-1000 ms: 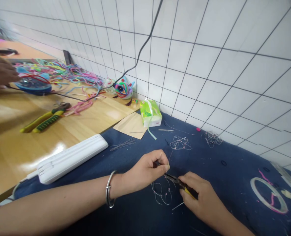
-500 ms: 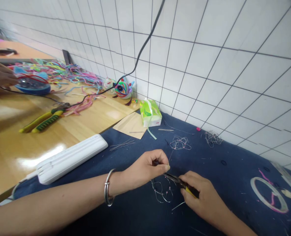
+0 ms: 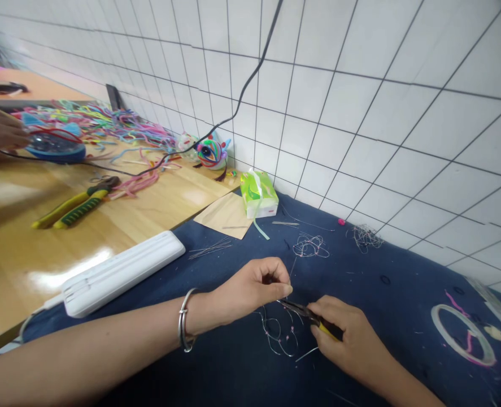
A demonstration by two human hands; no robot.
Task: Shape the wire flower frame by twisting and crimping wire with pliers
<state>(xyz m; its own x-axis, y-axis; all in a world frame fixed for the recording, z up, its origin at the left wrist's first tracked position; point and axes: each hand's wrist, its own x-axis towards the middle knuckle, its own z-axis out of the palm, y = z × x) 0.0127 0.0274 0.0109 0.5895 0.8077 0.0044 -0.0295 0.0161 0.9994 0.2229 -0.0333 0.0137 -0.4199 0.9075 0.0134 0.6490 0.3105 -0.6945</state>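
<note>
In the head view, the left hand (image 3: 254, 291) pinches thin wire (image 3: 293, 265) between thumb and fingers, seemingly steadying it against the pliers (image 3: 303, 311), which the right hand (image 3: 339, 328) grips around the handles. Looped wire (image 3: 292, 329) sits just below the pliers. Room for moving runs rightward over blue cloth (image 3: 373, 305) to the white ring (image 3: 449, 343); the tiled wall (image 3: 360, 113) bounds the far edge

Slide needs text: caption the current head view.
Left hand pinches thin wire while right hand holds pliers close by, over a navy surface.
</note>
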